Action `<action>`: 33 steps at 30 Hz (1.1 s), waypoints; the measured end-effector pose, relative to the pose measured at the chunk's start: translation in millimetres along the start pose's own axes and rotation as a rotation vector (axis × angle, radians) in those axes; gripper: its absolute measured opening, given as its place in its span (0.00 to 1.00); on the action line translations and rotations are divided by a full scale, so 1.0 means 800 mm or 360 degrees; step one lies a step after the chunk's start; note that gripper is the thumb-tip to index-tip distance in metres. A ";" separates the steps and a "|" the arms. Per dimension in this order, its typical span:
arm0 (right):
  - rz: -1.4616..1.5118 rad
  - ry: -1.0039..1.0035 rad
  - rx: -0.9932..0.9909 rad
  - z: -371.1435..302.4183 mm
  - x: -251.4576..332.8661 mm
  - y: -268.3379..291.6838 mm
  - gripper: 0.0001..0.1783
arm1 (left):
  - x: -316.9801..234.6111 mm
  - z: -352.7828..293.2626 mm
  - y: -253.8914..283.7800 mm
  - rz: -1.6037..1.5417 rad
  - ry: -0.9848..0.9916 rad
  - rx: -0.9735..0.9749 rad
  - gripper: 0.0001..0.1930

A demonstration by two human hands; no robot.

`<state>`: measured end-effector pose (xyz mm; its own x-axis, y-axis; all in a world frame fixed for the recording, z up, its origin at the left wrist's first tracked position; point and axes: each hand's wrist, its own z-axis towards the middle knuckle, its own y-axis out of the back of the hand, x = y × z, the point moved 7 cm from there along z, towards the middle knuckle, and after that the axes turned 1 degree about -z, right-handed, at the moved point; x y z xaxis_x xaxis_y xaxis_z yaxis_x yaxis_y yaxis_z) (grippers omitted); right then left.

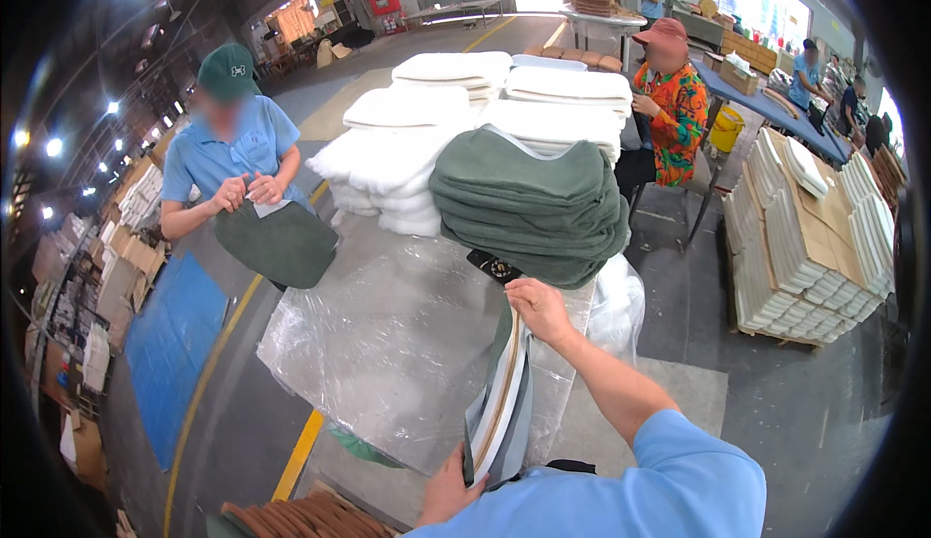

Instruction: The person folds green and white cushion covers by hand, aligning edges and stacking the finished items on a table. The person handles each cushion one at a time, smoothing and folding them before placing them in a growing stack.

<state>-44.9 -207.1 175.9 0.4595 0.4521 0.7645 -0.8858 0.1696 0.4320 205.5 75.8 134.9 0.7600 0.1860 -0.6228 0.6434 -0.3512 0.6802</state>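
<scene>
Green zippered cover (500, 388) is stretching lengthwise between the left hand (450, 491), gripping its near end, and right hand (540, 308), pinching its far end.

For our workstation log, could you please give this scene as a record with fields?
Left grip: on the near end of a long grey-green fabric piece with white-and-brown edging
Right grip: pinching its far end
Surface: plastic-covered grey table
Beyond right grip: stack of dark green fabric pieces
Behind: piles of thick white pads
Left of table: person in blue shirt, holding a dark green fabric panel
</scene>
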 end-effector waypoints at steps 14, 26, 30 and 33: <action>0.1401 -0.0701 -0.0276 0.038 -0.001 0.044 0.09 | -0.009 -0.001 0.004 -0.0188 0.0152 -0.0136 0.42; -0.0182 -0.0492 0.0634 0.069 0.015 -0.039 0.14 | -0.009 0.002 -0.006 -0.0045 0.0040 -0.0076 0.46; -0.0630 -0.0283 0.0677 0.070 0.020 -0.050 0.14 | -0.024 0.003 -0.005 0.0026 0.0031 0.0094 0.50; -0.0875 -0.0028 0.0527 0.067 0.034 -0.053 0.12 | -0.048 0.003 0.003 0.0032 -0.0179 0.0079 0.53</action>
<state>8.6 -248.8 204.1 0.8443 0.3613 0.3957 -0.4544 0.0917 0.8860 177.8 65.8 159.3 0.7556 0.0755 -0.6507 0.6208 -0.3996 0.6745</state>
